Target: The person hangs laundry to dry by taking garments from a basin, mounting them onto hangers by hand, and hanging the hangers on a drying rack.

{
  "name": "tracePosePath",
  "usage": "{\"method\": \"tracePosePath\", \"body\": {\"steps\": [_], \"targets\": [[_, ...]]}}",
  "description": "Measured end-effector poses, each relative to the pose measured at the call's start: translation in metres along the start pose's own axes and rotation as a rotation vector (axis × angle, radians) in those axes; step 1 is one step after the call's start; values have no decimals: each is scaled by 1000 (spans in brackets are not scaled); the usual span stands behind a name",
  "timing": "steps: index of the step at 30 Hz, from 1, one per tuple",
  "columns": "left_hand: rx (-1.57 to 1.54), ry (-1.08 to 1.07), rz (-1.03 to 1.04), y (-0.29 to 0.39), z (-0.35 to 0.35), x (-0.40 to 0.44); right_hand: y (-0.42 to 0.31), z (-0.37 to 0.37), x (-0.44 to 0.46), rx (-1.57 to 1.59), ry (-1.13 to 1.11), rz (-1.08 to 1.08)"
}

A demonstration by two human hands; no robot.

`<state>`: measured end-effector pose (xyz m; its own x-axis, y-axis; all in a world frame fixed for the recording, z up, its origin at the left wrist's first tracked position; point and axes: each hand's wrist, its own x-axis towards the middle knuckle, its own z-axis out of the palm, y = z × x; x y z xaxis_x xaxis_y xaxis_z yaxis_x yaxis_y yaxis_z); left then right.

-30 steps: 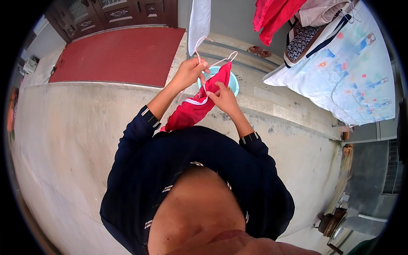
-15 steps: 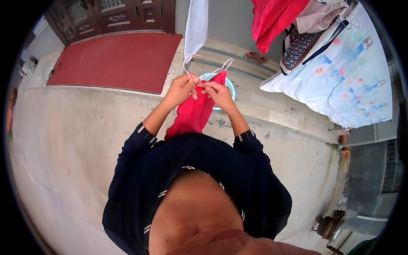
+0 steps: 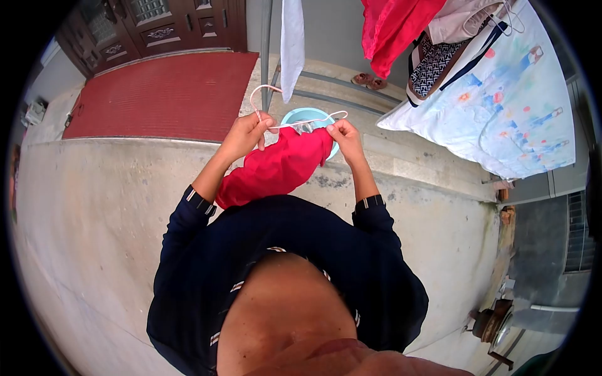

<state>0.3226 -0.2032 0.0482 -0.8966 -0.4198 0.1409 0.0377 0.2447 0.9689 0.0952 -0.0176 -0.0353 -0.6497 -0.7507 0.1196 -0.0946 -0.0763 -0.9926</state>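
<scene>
My left hand [image 3: 249, 135] is closed around a pale pink clothes hanger [image 3: 252, 100] just under its hook. The hanger's thin frame stretches right toward my other hand. A red garment [image 3: 269, 164] hangs across the hanger's lower side and drapes down toward my body. With thumb and fingers, my right hand [image 3: 347, 138] pinches the garment's upper right corner, close to the hanger's looped end. Behind the hanger and cloth, partly covered by them, is a light blue basin [image 3: 293, 114] holding something I cannot make out.
Wet-looking laundry hangs at upper right: a red cloth [image 3: 395, 37], a patterned bag [image 3: 433, 70] and a floral sheet [image 3: 495, 106]. A white cloth [image 3: 291, 53] hangs by a metal pole [image 3: 266, 44]. Shoes [image 3: 369, 81] lie near the wall; a red mat [image 3: 163, 94] fronts the door.
My hands have moved apart, the left one shifting left and the right one to the right. The red garment has spread wider beneath the hanger, which has turned flatter.
</scene>
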Motion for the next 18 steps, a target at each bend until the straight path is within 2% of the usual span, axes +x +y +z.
{"method": "tracePosePath", "body": {"steps": [3,4,7,8,10,13,15,17,18], "targets": [[-7,-23,-6,-3,0,2,-29,4,1,498,207,-82],[-13,-30,-13,1,0,1,-23,-6,8,452,272,-127],[-16,-51,-7,5,-2,-2,-14,-38,17,-378,379,-81],[-14,-52,3,6,-5,1,-13,-40,15,-337,329,-107],[-51,-67,3,10,-10,7,-48,-26,5,-552,215,-420],[-94,-150,30,24,-15,12,-66,-13,-3,-705,27,-462],[-96,-253,35,35,-22,10,-57,-23,0,-581,-88,-150],[-80,-383,39,41,-33,12,-50,-27,2,-604,71,-270],[-213,-454,-11,35,-42,12,-52,-29,2,-567,170,-331]]}}
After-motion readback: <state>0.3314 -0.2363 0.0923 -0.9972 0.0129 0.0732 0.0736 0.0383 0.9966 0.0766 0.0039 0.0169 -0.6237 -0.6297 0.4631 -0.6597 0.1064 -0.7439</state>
